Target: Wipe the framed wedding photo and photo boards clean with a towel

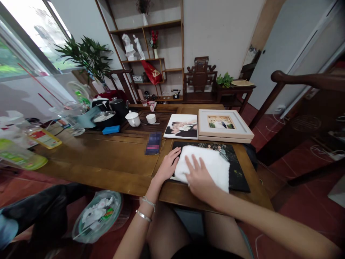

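A dark photo panel (239,176) lies flat on the wooden table near its front edge, showing figures among foliage. Over much of it is spread a fluffy white cloth (215,165). My right hand (201,178) lies on the cloth, fingers spread and pressing down. At the panel's left edge rests my left hand (170,163), its fingers stretched out beside the cloth. The cloth hides the middle of the picture.
Behind the panel lie a white-edged photo print (180,126) and stacked pale frames (226,126). A phone (153,143) is to the left, with a lidded white cup (133,118), blue sponge (111,130) and bottles (44,137) beyond. A lined bin (98,216) stands below.
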A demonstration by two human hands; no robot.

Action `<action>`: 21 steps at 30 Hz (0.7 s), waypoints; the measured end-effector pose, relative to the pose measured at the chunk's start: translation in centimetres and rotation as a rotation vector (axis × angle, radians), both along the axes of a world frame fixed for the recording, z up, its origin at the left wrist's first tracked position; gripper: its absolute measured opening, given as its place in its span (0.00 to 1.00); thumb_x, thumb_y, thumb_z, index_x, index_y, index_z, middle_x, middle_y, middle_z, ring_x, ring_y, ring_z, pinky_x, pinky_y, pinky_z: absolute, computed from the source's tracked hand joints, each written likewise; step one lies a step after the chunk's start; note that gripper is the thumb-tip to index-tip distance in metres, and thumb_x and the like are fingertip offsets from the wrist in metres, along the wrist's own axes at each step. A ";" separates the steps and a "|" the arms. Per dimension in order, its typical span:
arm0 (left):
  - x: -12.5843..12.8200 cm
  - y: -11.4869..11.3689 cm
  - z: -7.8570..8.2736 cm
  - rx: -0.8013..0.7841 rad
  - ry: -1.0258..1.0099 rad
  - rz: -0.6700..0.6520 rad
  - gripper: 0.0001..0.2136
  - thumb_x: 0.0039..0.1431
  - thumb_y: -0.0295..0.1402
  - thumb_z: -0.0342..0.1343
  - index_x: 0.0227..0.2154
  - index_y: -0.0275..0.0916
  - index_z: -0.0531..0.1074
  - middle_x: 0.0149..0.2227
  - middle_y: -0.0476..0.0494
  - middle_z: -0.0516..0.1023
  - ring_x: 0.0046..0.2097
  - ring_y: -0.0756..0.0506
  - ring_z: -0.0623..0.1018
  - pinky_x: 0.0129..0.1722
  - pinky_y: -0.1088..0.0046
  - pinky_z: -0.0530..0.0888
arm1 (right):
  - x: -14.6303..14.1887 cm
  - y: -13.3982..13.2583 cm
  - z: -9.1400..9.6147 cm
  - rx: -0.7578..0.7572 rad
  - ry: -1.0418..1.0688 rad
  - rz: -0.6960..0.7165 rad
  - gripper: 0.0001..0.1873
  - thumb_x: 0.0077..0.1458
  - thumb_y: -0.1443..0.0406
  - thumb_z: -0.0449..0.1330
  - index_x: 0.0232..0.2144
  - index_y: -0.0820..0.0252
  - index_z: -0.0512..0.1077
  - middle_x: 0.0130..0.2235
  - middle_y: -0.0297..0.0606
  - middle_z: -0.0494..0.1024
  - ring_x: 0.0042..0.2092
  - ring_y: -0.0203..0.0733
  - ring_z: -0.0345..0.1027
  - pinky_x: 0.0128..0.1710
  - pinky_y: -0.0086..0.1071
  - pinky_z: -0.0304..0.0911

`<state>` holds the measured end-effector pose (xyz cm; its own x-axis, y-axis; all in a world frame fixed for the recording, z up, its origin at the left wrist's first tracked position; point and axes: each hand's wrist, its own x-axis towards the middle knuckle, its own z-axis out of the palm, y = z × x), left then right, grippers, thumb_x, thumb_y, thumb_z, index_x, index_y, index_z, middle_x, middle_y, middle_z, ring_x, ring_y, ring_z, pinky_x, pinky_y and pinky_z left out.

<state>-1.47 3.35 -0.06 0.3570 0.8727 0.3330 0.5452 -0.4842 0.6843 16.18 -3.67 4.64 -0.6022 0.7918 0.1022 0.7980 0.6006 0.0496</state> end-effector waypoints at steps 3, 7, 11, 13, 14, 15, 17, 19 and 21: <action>-0.3 0.3 -0.2 0.014 -0.021 -0.037 0.18 0.66 0.34 0.43 0.56 0.42 0.66 0.61 0.41 0.65 0.64 0.43 0.62 0.63 0.54 0.59 | -1.5 -4.5 -0.7 -0.014 0.060 0.181 0.15 0.56 0.63 0.56 0.43 0.62 0.77 0.65 0.51 0.54 0.64 0.68 0.44 0.60 0.60 0.43; -0.3 0.3 -0.2 0.015 -0.016 -0.033 0.18 0.65 0.33 0.42 0.56 0.42 0.66 0.61 0.41 0.65 0.64 0.43 0.62 0.63 0.55 0.60 | -1.0 -4.3 0.0 -0.114 0.138 0.196 0.15 0.52 0.64 0.58 0.42 0.62 0.77 0.64 0.53 0.56 0.63 0.65 0.47 0.60 0.57 0.44; 0.0 0.0 -0.1 0.011 0.009 0.002 0.19 0.65 0.32 0.42 0.56 0.41 0.66 0.62 0.41 0.64 0.64 0.43 0.62 0.64 0.56 0.59 | 1.6 1.3 1.9 -0.155 0.161 0.021 0.21 0.47 0.68 0.59 0.46 0.63 0.74 0.59 0.54 0.64 0.59 0.58 0.56 0.57 0.49 0.51; 0.1 -0.1 0.0 0.027 0.013 0.011 0.19 0.65 0.31 0.41 0.56 0.41 0.66 0.61 0.42 0.65 0.64 0.44 0.62 0.64 0.56 0.58 | 2.7 4.6 2.7 -0.140 0.178 -0.011 0.20 0.47 0.70 0.58 0.45 0.64 0.73 0.54 0.53 0.69 0.54 0.56 0.61 0.52 0.44 0.56; 0.2 -0.1 0.0 0.037 0.019 0.014 0.19 0.65 0.31 0.42 0.56 0.41 0.66 0.61 0.42 0.65 0.64 0.44 0.62 0.64 0.56 0.58 | 2.9 6.1 3.0 -0.139 0.185 -0.009 0.18 0.49 0.70 0.57 0.44 0.64 0.73 0.51 0.51 0.72 0.52 0.54 0.63 0.50 0.42 0.58; 0.2 0.0 0.0 0.044 0.027 0.017 0.18 0.65 0.31 0.42 0.55 0.40 0.67 0.61 0.41 0.65 0.63 0.44 0.63 0.64 0.57 0.59 | 3.0 7.5 3.2 -0.140 0.194 0.002 0.16 0.50 0.69 0.55 0.43 0.64 0.73 0.47 0.50 0.74 0.49 0.53 0.65 0.47 0.40 0.59; 0.2 0.0 0.0 0.050 0.045 0.035 0.18 0.65 0.31 0.43 0.54 0.39 0.68 0.60 0.40 0.66 0.62 0.43 0.65 0.63 0.57 0.60 | 2.2 10.0 3.4 -0.154 0.209 0.045 0.14 0.53 0.68 0.53 0.41 0.64 0.73 0.42 0.47 0.76 0.46 0.50 0.66 0.44 0.37 0.60; 0.2 0.0 0.1 0.051 0.056 0.051 0.17 0.64 0.31 0.43 0.53 0.39 0.69 0.58 0.39 0.69 0.60 0.42 0.67 0.61 0.57 0.63 | 0.8 12.0 3.4 -0.173 0.222 0.103 0.13 0.55 0.68 0.52 0.40 0.64 0.73 0.41 0.45 0.77 0.44 0.48 0.67 0.44 0.35 0.59; 0.2 0.0 0.2 0.057 0.058 0.051 0.17 0.64 0.31 0.43 0.53 0.39 0.69 0.56 0.39 0.70 0.59 0.41 0.69 0.60 0.57 0.64 | -0.6 13.3 3.3 -0.191 0.232 0.155 0.12 0.55 0.68 0.52 0.39 0.63 0.73 0.42 0.43 0.77 0.44 0.46 0.67 0.44 0.33 0.59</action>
